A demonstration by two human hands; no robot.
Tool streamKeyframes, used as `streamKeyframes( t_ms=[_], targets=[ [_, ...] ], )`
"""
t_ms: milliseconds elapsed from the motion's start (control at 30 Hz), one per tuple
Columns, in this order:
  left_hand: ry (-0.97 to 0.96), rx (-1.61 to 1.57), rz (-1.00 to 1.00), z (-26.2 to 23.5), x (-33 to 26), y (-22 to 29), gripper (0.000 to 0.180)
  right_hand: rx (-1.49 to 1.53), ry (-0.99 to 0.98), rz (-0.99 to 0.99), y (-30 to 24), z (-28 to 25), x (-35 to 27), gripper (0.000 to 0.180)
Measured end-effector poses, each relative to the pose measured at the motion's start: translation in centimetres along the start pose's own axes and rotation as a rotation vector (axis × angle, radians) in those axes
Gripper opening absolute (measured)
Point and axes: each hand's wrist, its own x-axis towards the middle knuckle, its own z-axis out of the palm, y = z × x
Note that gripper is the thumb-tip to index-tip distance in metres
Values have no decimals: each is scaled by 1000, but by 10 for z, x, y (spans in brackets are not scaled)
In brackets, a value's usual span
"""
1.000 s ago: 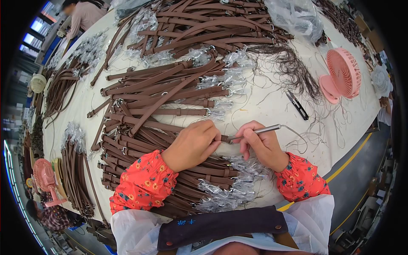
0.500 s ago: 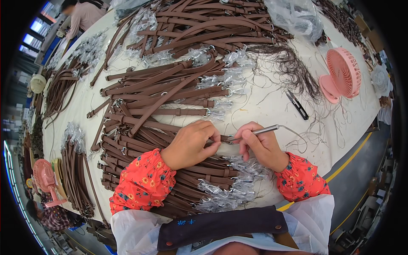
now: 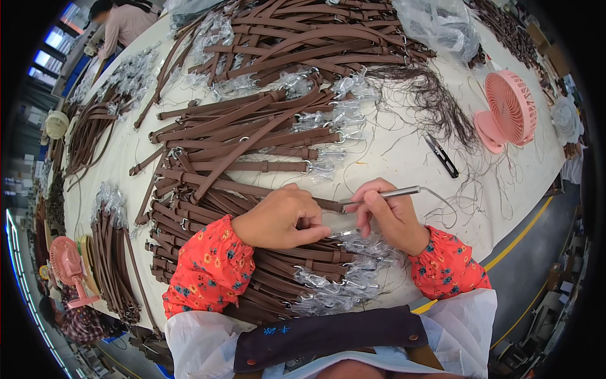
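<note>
In my right hand (image 3: 392,216) is a slim metal pen-shaped tool (image 3: 399,192) with a thin cord at its back end. Its tip points left, at the end of a brown strap (image 3: 329,205). My left hand (image 3: 281,218) is closed, with thumb and curled fingers together just below that strap end. What lies between those fingers is hidden; a plastic-wrapped metal clasp (image 3: 346,233) shows beside the thumb tip. Many similar brown straps (image 3: 189,218) with buckles lie under and around the left hand, their clasps wrapped in clear plastic (image 3: 341,287).
Black thread snips (image 3: 442,156) lie right of the straps, near a heap of dark loose threads (image 3: 435,95). A pink fan (image 3: 508,108) stands at the right. More straps (image 3: 315,38) and a clear plastic bag (image 3: 439,28) are at the back. Another person (image 3: 126,25) sits far left.
My left hand has shifted slightly, its fingers curling lower and off the strap end, which shows more now. My right hand and the tool have barely moved.
</note>
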Motion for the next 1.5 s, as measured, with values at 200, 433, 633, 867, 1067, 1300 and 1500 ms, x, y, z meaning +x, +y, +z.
streamKeyframes(
  t_ms=[200, 433, 633, 867, 1067, 1300, 1500],
  targets=[
    [487, 276, 44, 15, 9, 0, 18, 6, 50, -71, 2, 0, 1, 30],
    [439, 513, 117, 18, 8, 4, 21, 27, 80, -133, 5, 1, 3, 31],
    [355, -10, -133, 13, 9, 6, 21, 41, 74, -119, 6, 1, 3, 30],
    [402, 188, 39, 24, 12, 3, 23, 51, 136, -157, 4, 1, 6, 33],
    [401, 220, 114, 23, 17, -1, 15, 108, 92, -117, 4, 1, 6, 34],
    [400, -117, -73, 16, 10, -4, 7, 86, -7, 20, 2, 0, 1, 30],
    [368, -167, -116, 12, 10, 0, 9, 46, -45, 71, -4, 0, 1, 30]
  ],
)
